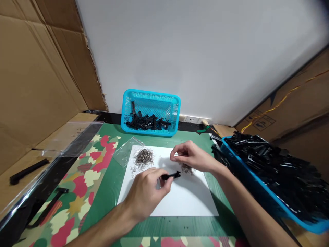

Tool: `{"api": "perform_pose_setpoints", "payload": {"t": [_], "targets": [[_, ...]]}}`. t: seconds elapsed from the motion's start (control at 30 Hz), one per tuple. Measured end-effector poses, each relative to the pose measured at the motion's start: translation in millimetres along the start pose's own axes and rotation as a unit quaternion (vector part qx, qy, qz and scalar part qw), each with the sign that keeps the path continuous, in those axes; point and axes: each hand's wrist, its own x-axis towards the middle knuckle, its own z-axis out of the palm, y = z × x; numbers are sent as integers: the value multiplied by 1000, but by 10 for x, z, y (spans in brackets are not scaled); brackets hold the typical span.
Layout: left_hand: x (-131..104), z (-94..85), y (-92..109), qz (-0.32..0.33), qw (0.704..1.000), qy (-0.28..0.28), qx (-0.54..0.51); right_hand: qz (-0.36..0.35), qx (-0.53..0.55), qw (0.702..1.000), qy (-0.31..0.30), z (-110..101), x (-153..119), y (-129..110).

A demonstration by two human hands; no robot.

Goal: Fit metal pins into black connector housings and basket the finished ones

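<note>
Two bare forearms [114,223] reach in from the near edge, over a red, cream and green patterned covering [174,241] and a glossy green mat [164,228] on the bench. Along the near left lie two loose, long black parts, one on the patterned covering [50,207], one farther left on brown cardboard [29,171]. At the near right stands one deep blue plastic bin [317,227], heaped with black plastic parts [272,171], far too many to count.

On one white rectangular sheet [185,204], the left hand [150,187] has its grip closed on one short, slim black plastic piece [177,175], held just above the middle. The right hand [191,156] hovers beyond it, fingertips drawn close; I can't tell whether that grip pinches anything. Two piles of tiny metal bits sit on the sheet: one at left [144,156], one partly hidden under the right hand [189,169]. Two clear plastic bags lie to the left [125,152] [69,137].

Farthest, against the white wall [192,51], leans one shallow turquoise basket [151,131] with perhaps a couple of dozen overlapping black pieces [147,121]. By my reckoning, the work is partway: one piece in hand, plenty left around, though I can't tell which lot is finished.
</note>
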Motion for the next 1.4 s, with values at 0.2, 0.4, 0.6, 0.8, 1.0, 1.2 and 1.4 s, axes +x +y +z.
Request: {"api": "perform_pose_setpoints", "payload": {"t": [0.2,0.4,0.6,0.8,1.0,1.2,1.4], "targets": [[0,36,2,56,998,3,-10,16,-134,987,87,205,293,156],[1,18,-16,43,999,18,-8,9,-135,989,59,318,531,215],[35,-19,-57,-27,998,49,-38,-4,-100,994,37,274,457,167],[93,-87,-66,-75,979,75,-173,-2,124,991,51,218,111,5],[70,-72,-35,-88,966,15,-241,-1,330,941,72,480,-140,-108],[47,-37,-23,-94,959,-6,-268,-5,375,925,62,604,-161,-119],[59,-41,-37,-105,954,-6,-282,-11,347,932,107,633,-210,-147]]}}
